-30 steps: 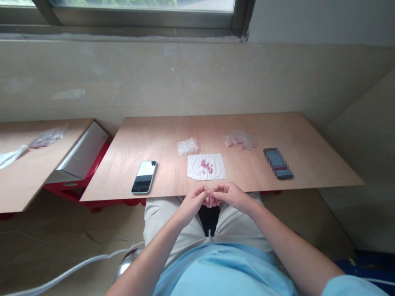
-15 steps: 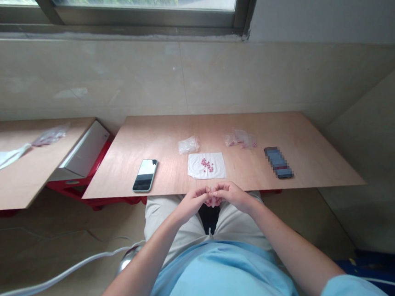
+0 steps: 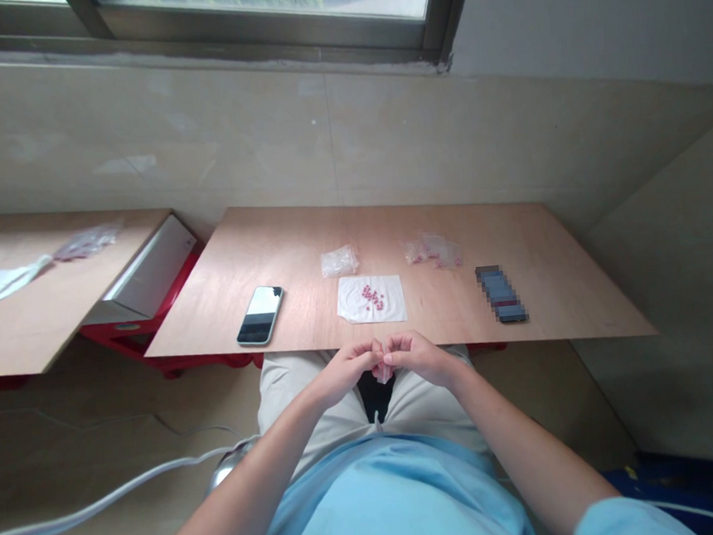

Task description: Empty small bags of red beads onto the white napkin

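Small clear bag: the small clear bag (image 3: 384,373) looks light, limp and probably slippery; its thin film would likely crease or tear under a hard pull, so the rim on either side seems the best hold.
Bag's place: between the two grips, its visible part just on the body side of the fingertips, above the lap.
Left grip: the left grip (image 3: 356,364) is closed, thumb and forefinger pinching the bag.
Right grip: the right grip (image 3: 419,355) mirrors it, fingertips nearly meeting the left's.
White cloth: the white cloth (image 3: 349,311) lies just beyond both grips on the table (image 3: 267,246), bearing red beads (image 3: 372,297).
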Demonstrator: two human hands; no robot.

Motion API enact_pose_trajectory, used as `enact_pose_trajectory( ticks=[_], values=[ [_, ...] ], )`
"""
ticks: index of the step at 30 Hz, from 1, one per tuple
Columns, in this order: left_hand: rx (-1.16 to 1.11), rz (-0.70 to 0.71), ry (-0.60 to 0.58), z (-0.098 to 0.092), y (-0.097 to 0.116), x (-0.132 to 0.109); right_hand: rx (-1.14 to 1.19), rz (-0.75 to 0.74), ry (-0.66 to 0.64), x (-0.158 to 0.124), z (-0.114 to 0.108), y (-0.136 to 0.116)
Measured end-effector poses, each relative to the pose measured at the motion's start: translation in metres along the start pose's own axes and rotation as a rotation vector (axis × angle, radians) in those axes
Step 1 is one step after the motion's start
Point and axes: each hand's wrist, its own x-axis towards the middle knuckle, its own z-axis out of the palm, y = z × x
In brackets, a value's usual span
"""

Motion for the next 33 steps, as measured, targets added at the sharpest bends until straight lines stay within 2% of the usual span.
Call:
enact_pose_trajectory(
  ticks=[6,14,17,20,22,24,26,29,33],
  values=[
    [-0.029,-0.001,-0.029,-0.001,-0.003,0.0,0.013,0.008,-0.006,-0.001,0.001,-0.001],
    [-0.122,-0.028,0.017,-0.002,-0.008,0.002,0.039,-0.001,0.039,0.0,0.002,0.001],
    [0.055,0.027,0.098,-0.008,-0.01,0.005,-0.062,0.022,0.112,0.003,-0.001,-0.001],
    [0.401,0.093,0.253,-0.015,-0.011,0.006,-0.246,0.047,0.247,0.004,-0.009,-0.002],
    [0.577,0.151,0.31,-0.016,-0.01,0.004,-0.312,0.043,0.284,0.003,-0.014,-0.003],
    [0.652,0.24,0.295,-0.012,-0.007,0.001,-0.301,0.037,0.262,0.001,-0.017,-0.004],
    [0.663,0.31,0.226,-0.006,-0.002,-0.002,-0.245,0.044,0.233,0.0,-0.018,-0.004],
    [0.643,0.32,0.136,0.003,0.0,-0.004,-0.161,0.049,0.231,0.0,-0.016,-0.005],
    [0.613,0.32,0.164,0.008,-0.005,-0.001,-0.125,0.046,0.211,0.001,-0.015,-0.005]
  ],
)
